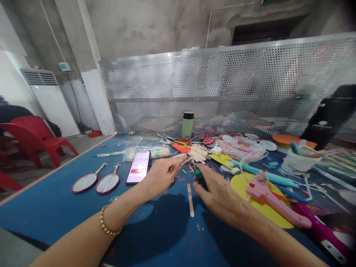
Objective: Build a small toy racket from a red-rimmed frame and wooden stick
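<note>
My left hand (162, 174) is closed in a pinch on a thin wooden stick (182, 162) that points right. My right hand (215, 191) is wrapped round a green-handled tool (199, 175) whose tip meets the stick. Both hands hover over the blue table (55, 207). A flat wooden stick with coloured marks (190, 200) lies on the table between my wrists. A gold bead bracelet (107, 224) is on my left wrist.
Two red-rimmed round paddles (96, 181) and a phone (138, 167) lie left. A pink glue gun (274, 200) on a yellow disc, a stick pile (198, 152), a green bottle (187, 125), a white cup (297, 161) and clutter fill the right. Red chairs (33, 139) stand beside the table.
</note>
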{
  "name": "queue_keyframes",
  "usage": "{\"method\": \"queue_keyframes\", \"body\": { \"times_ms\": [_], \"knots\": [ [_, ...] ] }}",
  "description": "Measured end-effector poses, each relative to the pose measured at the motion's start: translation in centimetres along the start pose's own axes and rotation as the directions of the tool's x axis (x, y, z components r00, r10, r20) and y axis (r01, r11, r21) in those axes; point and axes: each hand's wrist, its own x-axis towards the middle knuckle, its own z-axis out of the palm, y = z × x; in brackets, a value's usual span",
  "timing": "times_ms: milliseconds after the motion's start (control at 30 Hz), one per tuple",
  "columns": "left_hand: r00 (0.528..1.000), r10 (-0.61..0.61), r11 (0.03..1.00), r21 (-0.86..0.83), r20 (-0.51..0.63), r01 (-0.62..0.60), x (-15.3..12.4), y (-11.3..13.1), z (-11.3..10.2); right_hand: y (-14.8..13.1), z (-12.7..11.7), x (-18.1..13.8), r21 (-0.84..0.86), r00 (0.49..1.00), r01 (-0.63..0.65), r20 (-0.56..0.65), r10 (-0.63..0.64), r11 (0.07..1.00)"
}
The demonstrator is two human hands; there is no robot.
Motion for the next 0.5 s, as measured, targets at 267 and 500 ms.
{"method": "queue_keyframes", "body": {
  "times_ms": [267, 500],
  "knots": [
    [1.000, 0.018, 1.000, 0.001, -0.001, -0.018, -0.09, 0.06, 0.12, -0.23, -0.60, 0.12, 0.053, 0.999, 0.015, 0.038, -0.017, 0.998],
    [1.000, 0.004, 1.000, 0.021, 0.007, -0.004, -0.02, 0.20, 0.05, -0.42, -0.84, 0.29, 0.050, 0.998, -0.006, 0.064, 0.003, 0.999]
  ]
}}
